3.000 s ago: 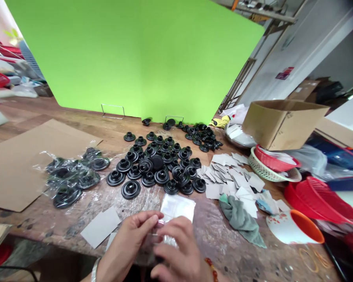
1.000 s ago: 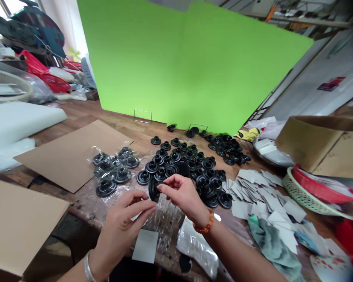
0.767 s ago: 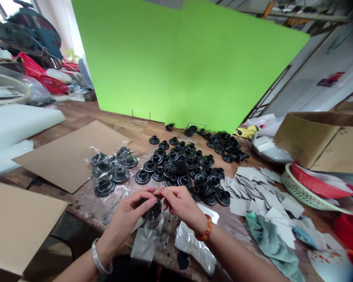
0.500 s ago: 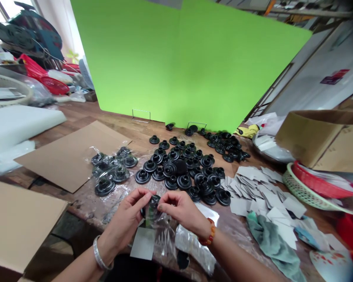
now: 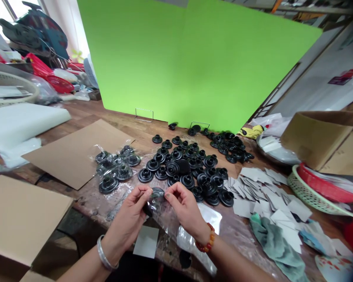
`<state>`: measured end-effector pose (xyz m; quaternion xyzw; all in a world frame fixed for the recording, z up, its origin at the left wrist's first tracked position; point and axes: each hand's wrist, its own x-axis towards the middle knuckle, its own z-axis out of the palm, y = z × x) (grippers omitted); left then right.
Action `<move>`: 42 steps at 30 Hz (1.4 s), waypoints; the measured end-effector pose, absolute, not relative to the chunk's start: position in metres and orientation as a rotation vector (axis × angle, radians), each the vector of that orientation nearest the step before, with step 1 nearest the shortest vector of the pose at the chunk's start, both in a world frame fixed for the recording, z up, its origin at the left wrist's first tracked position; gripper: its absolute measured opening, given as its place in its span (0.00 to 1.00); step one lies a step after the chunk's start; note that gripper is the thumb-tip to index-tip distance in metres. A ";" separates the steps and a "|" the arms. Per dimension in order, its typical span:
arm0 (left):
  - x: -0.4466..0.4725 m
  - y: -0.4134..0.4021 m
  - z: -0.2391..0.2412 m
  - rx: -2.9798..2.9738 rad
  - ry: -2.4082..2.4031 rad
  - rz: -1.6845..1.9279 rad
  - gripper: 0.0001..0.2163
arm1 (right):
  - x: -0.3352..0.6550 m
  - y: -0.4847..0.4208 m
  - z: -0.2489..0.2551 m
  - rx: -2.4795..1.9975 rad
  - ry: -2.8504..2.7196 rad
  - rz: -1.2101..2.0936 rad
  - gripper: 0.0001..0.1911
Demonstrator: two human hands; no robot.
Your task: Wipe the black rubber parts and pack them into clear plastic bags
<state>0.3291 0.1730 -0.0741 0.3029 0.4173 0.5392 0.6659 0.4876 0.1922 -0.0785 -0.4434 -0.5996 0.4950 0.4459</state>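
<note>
Between my two hands a clear plastic bag (image 5: pixel 166 217) is stretched, with a black round flanged part (image 5: pixel 148 209) at or in it; plastic and fingers hide some of it. My left hand (image 5: pixel 132 211) pinches the bag's left side, thumb against fingers. On the other side my right hand (image 5: pixel 184 207) pinches the bag's edge. Beneath them lies a grey square card (image 5: pixel 146 242) at the table's front edge. Flat clear bags (image 5: pixel 210 215) are by my right wrist. Just beyond my hands sit many loose black flanged parts (image 5: pixel 186 181), and bagged ones (image 5: pixel 122 172) lie to the left.
Grey cards (image 5: pixel 253 188) lie scattered on the right, beside a green cloth (image 5: pixel 270 243). Baskets (image 5: pixel 308 196) and a carton (image 5: pixel 320 137) stand at far right. An open carton (image 5: pixel 26 215) is at left, near flat cardboard (image 5: pixel 76 152). A green panel (image 5: pixel 194 62) stands behind.
My hands have moved slightly apart, spreading the bag wider between them. The view has shifted a little, so the surroundings sit farther right.
</note>
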 end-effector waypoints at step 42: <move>0.227 0.291 -0.023 1.425 1.696 1.674 0.12 | 0.569 0.177 -0.099 -1.372 -1.558 0.958 0.06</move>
